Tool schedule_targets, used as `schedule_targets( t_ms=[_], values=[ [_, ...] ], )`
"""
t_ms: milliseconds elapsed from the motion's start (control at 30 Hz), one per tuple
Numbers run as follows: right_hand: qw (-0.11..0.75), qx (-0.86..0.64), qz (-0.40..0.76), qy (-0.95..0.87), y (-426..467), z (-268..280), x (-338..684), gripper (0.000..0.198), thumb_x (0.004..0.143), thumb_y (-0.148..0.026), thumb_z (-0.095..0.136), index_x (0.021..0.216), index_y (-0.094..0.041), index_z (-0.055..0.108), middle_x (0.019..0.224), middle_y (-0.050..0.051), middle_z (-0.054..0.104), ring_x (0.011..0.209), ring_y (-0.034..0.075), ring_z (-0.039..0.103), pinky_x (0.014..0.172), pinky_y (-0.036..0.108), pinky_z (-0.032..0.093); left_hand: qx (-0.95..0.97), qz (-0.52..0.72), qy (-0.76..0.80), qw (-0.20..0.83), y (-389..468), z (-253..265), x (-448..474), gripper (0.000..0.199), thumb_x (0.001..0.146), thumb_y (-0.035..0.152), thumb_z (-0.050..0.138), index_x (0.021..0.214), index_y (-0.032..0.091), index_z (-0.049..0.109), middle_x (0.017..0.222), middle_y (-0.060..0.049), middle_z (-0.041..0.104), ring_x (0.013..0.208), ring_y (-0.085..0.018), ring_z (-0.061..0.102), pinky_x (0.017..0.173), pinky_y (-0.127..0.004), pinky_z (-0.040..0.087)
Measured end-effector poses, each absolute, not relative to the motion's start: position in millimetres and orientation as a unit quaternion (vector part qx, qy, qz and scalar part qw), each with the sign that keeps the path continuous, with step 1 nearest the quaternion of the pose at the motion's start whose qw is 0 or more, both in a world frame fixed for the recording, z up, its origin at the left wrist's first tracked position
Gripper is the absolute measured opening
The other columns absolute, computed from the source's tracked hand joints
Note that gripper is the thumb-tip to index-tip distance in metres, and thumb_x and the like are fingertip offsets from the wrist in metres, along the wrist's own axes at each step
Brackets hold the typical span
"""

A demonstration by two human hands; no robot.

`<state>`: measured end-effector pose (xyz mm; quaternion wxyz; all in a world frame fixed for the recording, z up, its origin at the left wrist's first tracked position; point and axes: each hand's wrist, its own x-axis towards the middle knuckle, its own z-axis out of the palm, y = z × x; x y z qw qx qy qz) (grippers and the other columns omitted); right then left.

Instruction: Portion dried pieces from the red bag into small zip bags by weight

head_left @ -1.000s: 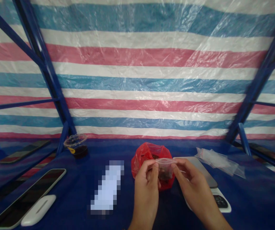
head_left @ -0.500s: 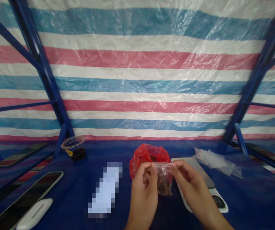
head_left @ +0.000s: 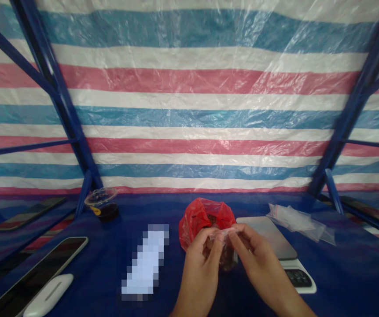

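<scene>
Between my two hands hangs a small clear zip bag [head_left: 228, 257] with brownish pieces in its lower part. My left hand [head_left: 202, 264] pinches the bag's top edge with thumb and forefinger. The same edge is pinched close by in my right hand [head_left: 258, 259]. Just behind them a red plastic bag [head_left: 191, 222] lies open, with dark brown bits showing inside. To the right, partly covered by my right hand, is a white kitchen scale [head_left: 281, 244] with a grey metal top and a dark panel.
Several flat clear bags [head_left: 298, 223] lie beyond the scale. On the left are a clear cup [head_left: 105, 207] with dark contents, a blurred-out pale strip [head_left: 146, 262], a phone [head_left: 40, 273] and a white oblong case [head_left: 49, 296]. Blue posts [head_left: 60, 101] frame a striped sheet [head_left: 202, 83] behind.
My hands have come closer together along the top of the zip bag. Its upper edge is now bunched between the fingers rather than stretched flat.
</scene>
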<state>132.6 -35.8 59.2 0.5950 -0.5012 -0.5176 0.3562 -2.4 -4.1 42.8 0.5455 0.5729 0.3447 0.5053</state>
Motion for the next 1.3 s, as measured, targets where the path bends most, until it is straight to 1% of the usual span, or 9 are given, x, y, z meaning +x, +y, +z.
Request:
schedule_targets(
  t_ms=[100, 267, 400, 533, 800, 900, 1033, 1133, 1300],
  values=[
    [0.584, -0.501, 0.366, -0.523, -36.5, 60.0, 131.0, 0.047, 0.085, -0.068, 0.073, 0.086, -0.022, 0.071, 0.082, 0.006, 0.075, 0.080, 0.024, 0.072, 0.073, 0.032, 0.061, 0.569, 0.508, 0.338, 0.552, -4.1, 43.0, -2.9, 0.045, 0.091, 0.062, 0.070, 0.099, 0.018, 0.076, 0.099, -0.009, 0.079, 0.087, -0.024, 0.072, 0.078, -0.030, 0.056],
    [0.566, -0.517, 0.383, -0.515, -42.3, 64.7, 130.9, 0.051, 0.085, -0.071, 0.070, 0.094, -0.021, 0.072, 0.080, 0.005, 0.074, 0.071, 0.022, 0.070, 0.063, 0.030, 0.060, 0.566, 0.506, 0.336, 0.558, -4.9, 45.6, -2.5, 0.037, 0.090, 0.057, 0.073, 0.093, 0.020, 0.077, 0.092, -0.006, 0.078, 0.081, -0.022, 0.070, 0.075, -0.028, 0.056],
    [0.559, -0.519, 0.363, -0.535, -45.9, 68.6, 133.3, 0.049, 0.086, -0.069, 0.071, 0.092, -0.021, 0.075, 0.085, 0.006, 0.077, 0.080, 0.023, 0.072, 0.072, 0.031, 0.060, 0.573, 0.505, 0.333, 0.552, -7.2, 48.1, -3.0, 0.037, 0.091, 0.056, 0.071, 0.086, 0.020, 0.075, 0.079, -0.003, 0.072, 0.071, -0.019, 0.064, 0.065, -0.025, 0.051],
    [0.547, -0.528, 0.369, -0.536, -48.5, 72.9, 139.0, 0.050, 0.084, -0.071, 0.071, 0.090, -0.021, 0.077, 0.081, 0.005, 0.077, 0.071, 0.022, 0.069, 0.064, 0.029, 0.057, 0.594, 0.500, 0.331, 0.537, -10.1, 50.6, -4.6, 0.036, 0.091, 0.052, 0.072, 0.075, 0.019, 0.071, 0.071, -0.001, 0.066, 0.067, -0.016, 0.059, 0.063, -0.024, 0.046],
    [0.560, -0.483, 0.409, -0.535, -41.9, 67.6, 141.7, 0.040, 0.086, -0.061, 0.075, 0.092, -0.022, 0.077, 0.085, 0.004, 0.078, 0.081, 0.023, 0.074, 0.077, 0.030, 0.060, 0.559, 0.518, 0.357, 0.540, -8.3, 46.6, -1.4, 0.039, 0.086, 0.056, 0.073, 0.081, 0.019, 0.079, 0.078, -0.005, 0.076, 0.073, -0.020, 0.067, 0.066, -0.026, 0.051],
    [0.590, -0.495, 0.358, -0.527, -38.4, 60.8, 141.9, 0.039, 0.089, -0.060, 0.073, 0.099, -0.023, 0.076, 0.090, 0.006, 0.079, 0.083, 0.024, 0.075, 0.078, 0.034, 0.062, 0.542, 0.523, 0.358, 0.552, -5.6, 46.6, -4.0, 0.042, 0.081, 0.059, 0.078, 0.081, 0.018, 0.078, 0.076, -0.005, 0.076, 0.070, -0.020, 0.066, 0.064, -0.026, 0.051],
    [0.579, -0.528, 0.171, -0.597, -41.1, 63.6, 146.9, 0.024, 0.093, -0.047, 0.071, 0.107, -0.029, 0.078, 0.107, 0.007, 0.078, 0.098, 0.026, 0.073, 0.089, 0.038, 0.060, 0.552, 0.503, 0.361, 0.559, -6.2, 49.0, -11.3, 0.038, 0.081, 0.056, 0.079, 0.079, 0.019, 0.076, 0.073, -0.003, 0.073, 0.067, -0.018, 0.063, 0.062, -0.025, 0.048],
    [0.496, -0.523, 0.107, -0.684, -46.9, 73.8, 149.2, 0.016, 0.097, -0.040, 0.067, 0.098, -0.033, 0.082, 0.103, 0.005, 0.077, 0.099, 0.026, 0.071, 0.090, 0.038, 0.056, 0.602, 0.472, 0.378, 0.522, -8.1, 51.1, -17.4, 0.030, 0.088, 0.050, 0.072, 0.080, 0.021, 0.074, 0.077, -0.003, 0.073, 0.072, -0.020, 0.065, 0.067, -0.028, 0.049],
    [0.457, -0.552, 0.269, -0.644, -50.9, 79.9, 146.3, 0.020, 0.091, -0.046, 0.072, 0.087, -0.029, 0.083, 0.085, 0.003, 0.078, 0.079, 0.023, 0.071, 0.074, 0.032, 0.055, 0.676, 0.482, 0.418, 0.368, -14.6, 53.9, -24.8, 0.014, 0.092, 0.038, 0.067, 0.093, 0.024, 0.072, 0.099, -0.004, 0.071, 0.092, -0.023, 0.066, 0.080, -0.032, 0.048]
  ],
)
